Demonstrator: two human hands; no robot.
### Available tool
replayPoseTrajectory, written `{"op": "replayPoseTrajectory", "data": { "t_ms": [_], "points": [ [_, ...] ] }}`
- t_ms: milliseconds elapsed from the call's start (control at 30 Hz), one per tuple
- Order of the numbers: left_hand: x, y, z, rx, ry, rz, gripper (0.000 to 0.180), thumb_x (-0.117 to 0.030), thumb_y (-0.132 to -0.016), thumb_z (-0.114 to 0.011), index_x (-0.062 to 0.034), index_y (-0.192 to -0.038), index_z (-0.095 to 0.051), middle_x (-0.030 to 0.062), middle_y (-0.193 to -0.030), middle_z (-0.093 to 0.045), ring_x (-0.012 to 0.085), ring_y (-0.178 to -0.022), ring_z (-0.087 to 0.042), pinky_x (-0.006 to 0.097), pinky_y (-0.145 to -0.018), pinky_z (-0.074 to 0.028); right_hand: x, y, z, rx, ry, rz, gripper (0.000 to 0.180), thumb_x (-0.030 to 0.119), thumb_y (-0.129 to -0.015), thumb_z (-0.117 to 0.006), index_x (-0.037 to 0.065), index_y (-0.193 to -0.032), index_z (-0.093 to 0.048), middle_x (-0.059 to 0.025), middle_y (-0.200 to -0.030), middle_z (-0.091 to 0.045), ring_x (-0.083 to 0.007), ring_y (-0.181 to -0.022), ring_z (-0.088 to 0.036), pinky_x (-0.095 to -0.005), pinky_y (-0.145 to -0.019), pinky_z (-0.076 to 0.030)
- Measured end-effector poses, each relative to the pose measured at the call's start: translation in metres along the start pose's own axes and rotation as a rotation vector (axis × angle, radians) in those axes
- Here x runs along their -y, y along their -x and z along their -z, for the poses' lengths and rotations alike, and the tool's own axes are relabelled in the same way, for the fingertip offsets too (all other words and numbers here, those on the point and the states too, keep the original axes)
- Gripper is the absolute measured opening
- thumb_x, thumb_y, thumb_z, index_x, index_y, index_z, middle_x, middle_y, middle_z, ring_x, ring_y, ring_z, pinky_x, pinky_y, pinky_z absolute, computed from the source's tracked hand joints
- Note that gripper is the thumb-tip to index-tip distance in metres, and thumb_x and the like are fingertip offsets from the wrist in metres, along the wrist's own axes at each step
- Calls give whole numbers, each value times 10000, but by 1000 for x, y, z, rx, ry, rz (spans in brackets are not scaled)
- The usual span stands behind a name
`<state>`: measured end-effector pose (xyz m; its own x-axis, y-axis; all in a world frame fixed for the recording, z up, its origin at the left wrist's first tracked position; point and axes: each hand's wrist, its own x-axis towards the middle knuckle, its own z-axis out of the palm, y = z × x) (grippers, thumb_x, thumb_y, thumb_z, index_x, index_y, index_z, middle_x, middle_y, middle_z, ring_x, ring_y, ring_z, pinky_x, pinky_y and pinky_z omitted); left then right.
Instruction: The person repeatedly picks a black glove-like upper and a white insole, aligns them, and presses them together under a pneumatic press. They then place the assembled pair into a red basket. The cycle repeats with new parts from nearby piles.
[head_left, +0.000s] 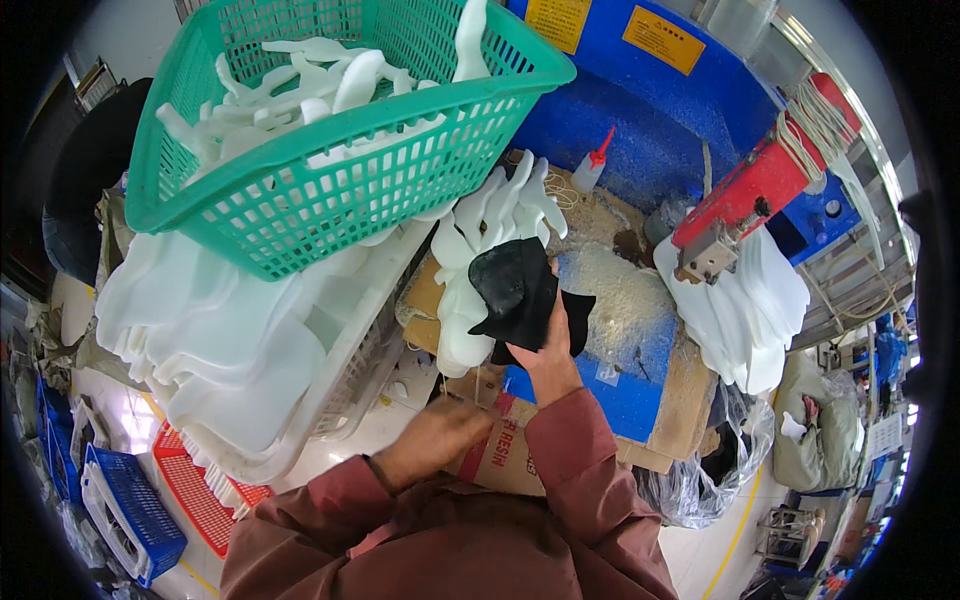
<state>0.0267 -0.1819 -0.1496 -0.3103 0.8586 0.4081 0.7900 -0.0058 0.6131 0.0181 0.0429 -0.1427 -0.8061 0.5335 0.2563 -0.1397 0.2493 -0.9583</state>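
Note:
My right hand (546, 348) grips a black, flexible sheet-like piece (515, 290) with a smooth, shiny patch and pointed corners. It is raised over the work table, and its exact kind I cannot make out. Lower and to the left, my left hand (440, 437) hovers near my body, fingers curled and smeared by motion. Whether it holds anything does not show. White curved foam-like pieces (462, 318) lie in a row just left of and behind the black piece.
A green basket (330, 150) of white pieces stands at the back left, above a white crate (300, 440) stacked with more. Right of my hand are pale dust (625, 300), a red machine arm (745, 200) and another white stack (735, 310). A red-tipped bottle (592, 165) stands behind.

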Motion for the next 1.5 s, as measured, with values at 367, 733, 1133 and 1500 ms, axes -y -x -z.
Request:
{"op": "replayPoseTrajectory", "data": {
  "t_ms": [367, 733, 1133, 1500],
  "points": [
    [80, 52, -13, -66, 68, 315, 144, -33, -928, -650, -26, -1069, -681, 165, -1039, -721, 384, -944, -695, 438, -824, -571, -7, 0, -3, 40, -349, -30, 499, 490, -1090, -474, 119, -1413, -559, -65, -1317, -638, -238, -1225, -592, -399, -1089, -462],
    [13, 22, -7, -11, -159, 99, 363, -28, -850, -679, -51, -1212, -665, 163, -1008, -706, 384, -962, -687, 449, -839, -574, -12, -1, -3, 16, -1061, -328, 496, 464, -1068, -543, 109, -1414, -557, -69, -1327, -637, -257, -1219, -597, -415, -1096, -465],
    [68, 50, -18, -84, -11, 338, 248, -19, -899, -686, -52, -1143, -658, 182, -994, -721, 374, -920, -698, 428, -835, -559, 5, 6, 4, -104, -1230, -591, 621, 511, -956, -710, 106, -1409, -581, -88, -1363, -644, -268, -1230, -616, -445, -1080, -483],
    [109, 40, -40, -272, 530, 581, 166, 100, -918, -585, -19, -957, -693, 34, -924, -721, 134, -873, -651, 296, -811, -520, 6, 9, 2, -111, -1234, -542, 613, 530, -964, -690, 109, -1400, -597, -83, -1362, -651, -267, -1228, -624, -445, -1082, -480]
  ]
}}
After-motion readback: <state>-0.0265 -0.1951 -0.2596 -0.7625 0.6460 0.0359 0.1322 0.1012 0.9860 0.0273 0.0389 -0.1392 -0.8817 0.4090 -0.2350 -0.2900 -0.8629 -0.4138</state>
